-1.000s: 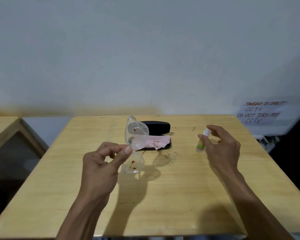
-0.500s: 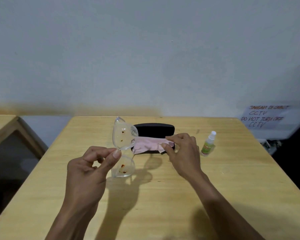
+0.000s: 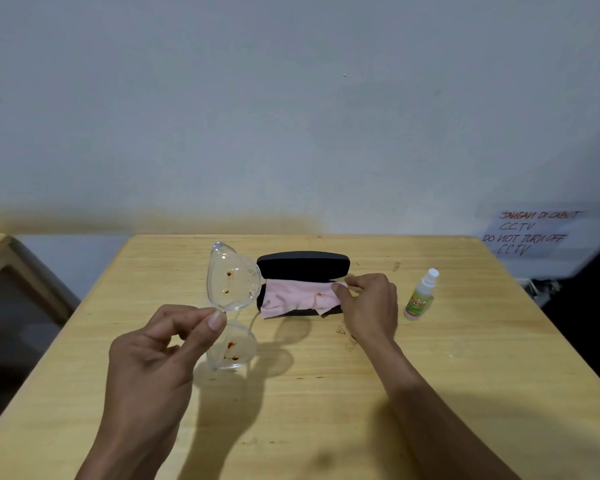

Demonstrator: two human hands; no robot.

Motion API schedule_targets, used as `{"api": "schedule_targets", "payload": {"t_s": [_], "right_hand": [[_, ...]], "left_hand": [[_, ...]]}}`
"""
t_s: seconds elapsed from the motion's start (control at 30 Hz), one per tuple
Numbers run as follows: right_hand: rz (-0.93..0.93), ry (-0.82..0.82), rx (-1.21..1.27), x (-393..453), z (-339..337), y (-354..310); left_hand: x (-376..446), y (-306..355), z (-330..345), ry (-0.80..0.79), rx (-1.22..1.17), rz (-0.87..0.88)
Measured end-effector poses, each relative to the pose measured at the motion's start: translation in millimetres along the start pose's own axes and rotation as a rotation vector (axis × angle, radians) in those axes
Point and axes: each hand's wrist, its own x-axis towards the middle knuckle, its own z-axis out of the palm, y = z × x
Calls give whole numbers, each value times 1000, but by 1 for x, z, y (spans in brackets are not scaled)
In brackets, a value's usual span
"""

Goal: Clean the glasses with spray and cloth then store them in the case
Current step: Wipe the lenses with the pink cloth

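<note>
My left hand (image 3: 153,355) pinches the clear-framed glasses (image 3: 232,278) at the bridge and holds them on end above the table; both lenses carry reddish-brown spots. Behind them lies the black case (image 3: 303,265), open, with a pink cloth (image 3: 291,296) draped over its lower half. My right hand (image 3: 371,306) rests on the cloth's right end, fingers closed on its edge. A small spray bottle (image 3: 421,296) with a white cap and green label stands to the right of that hand, untouched.
The wooden table (image 3: 465,375) reaches to a pale wall at the back. A second wooden table's corner (image 3: 11,258) shows at the left. A handwritten paper notice (image 3: 530,233) hangs at the right, with a dark gap below it.
My right hand left the spray bottle standing, moved left to the case and took the pink cloth's right edge. My left hand keeps the glasses, shifted slightly left.
</note>
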Motion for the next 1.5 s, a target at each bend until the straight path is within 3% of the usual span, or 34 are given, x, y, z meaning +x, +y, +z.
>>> {"api": "schedule_targets", "payload": {"t_s": [0.23, 0.43, 0.73, 0.87, 1.0, 1.23, 1.4, 1.5], "right_hand": [[6, 47, 138, -10, -12, -3], [61, -158, 433, -26, -47, -32], [-3, -309, 612, -48, -120, -107], [-200, -350, 622, -67, -131, -121], [-485, -357, 362, -87, -121, -112], [-809, 7, 269, -84, -90, -83], [-726, 56, 300, -83, -86, -77], [-520, -115, 475, -86, -91, -79]], "left_hand": [[3, 1, 2, -4, 15, -3], [-2, 3, 10, -1, 107, 16], [-17, -6, 37, 68, 269, 17], [-24, -3, 51, 80, 354, 32], [-26, 1, 55, 58, 242, -3], [-33, 4, 54, 27, 244, -34], [-33, 5, 52, 16, 209, -40], [-32, 7, 51, 16, 188, -37]]}}
